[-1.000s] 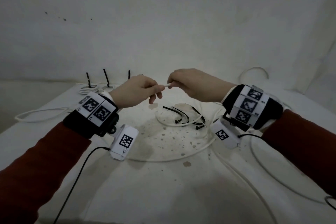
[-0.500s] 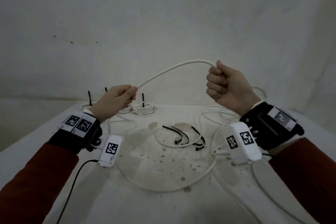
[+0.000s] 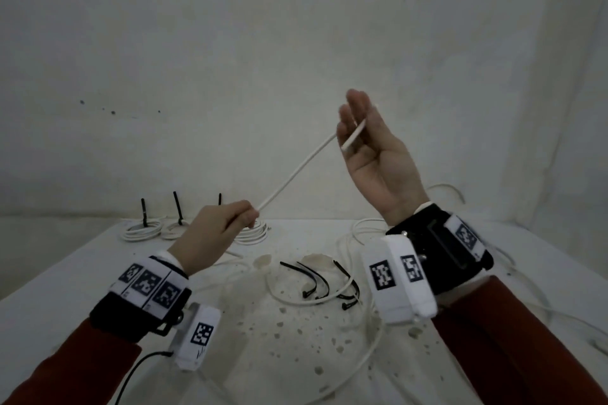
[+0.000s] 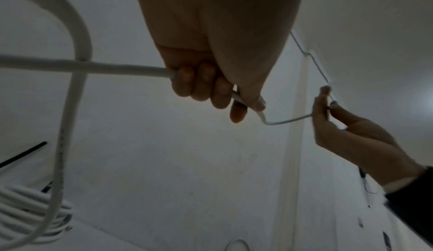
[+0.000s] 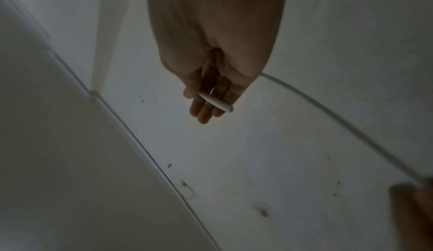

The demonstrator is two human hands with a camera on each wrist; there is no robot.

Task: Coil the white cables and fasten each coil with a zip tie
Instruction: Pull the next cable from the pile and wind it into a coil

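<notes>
A white cable (image 3: 296, 171) runs taut from my left hand (image 3: 223, 227) up to my right hand (image 3: 371, 154). The left hand grips it in curled fingers (image 4: 201, 84) above the table's back left. The right hand is raised, palm toward me, fingers nearly straight. The cable passes behind those fingers and comes round by the thumb, and its cut end (image 5: 215, 104) lies across the fingers. The thumb seems to pinch it there. The rest of the cable (image 3: 362, 362) trails in a wide loop on the table. Several loose black zip ties (image 3: 316, 279) lie mid-table.
Three tied coils (image 3: 144, 230) (image 3: 174, 228) (image 3: 253, 233) sit along the back of the white stained table (image 3: 98, 260), their black tie tails standing up. More loose white cable (image 3: 358, 233) lies at the right. A pale wall stands close behind.
My right hand has opened from a fist, turned palm toward me and risen; the cable end now lies across its fingers and the arched span is pulled straight. The left hand barely moved.
</notes>
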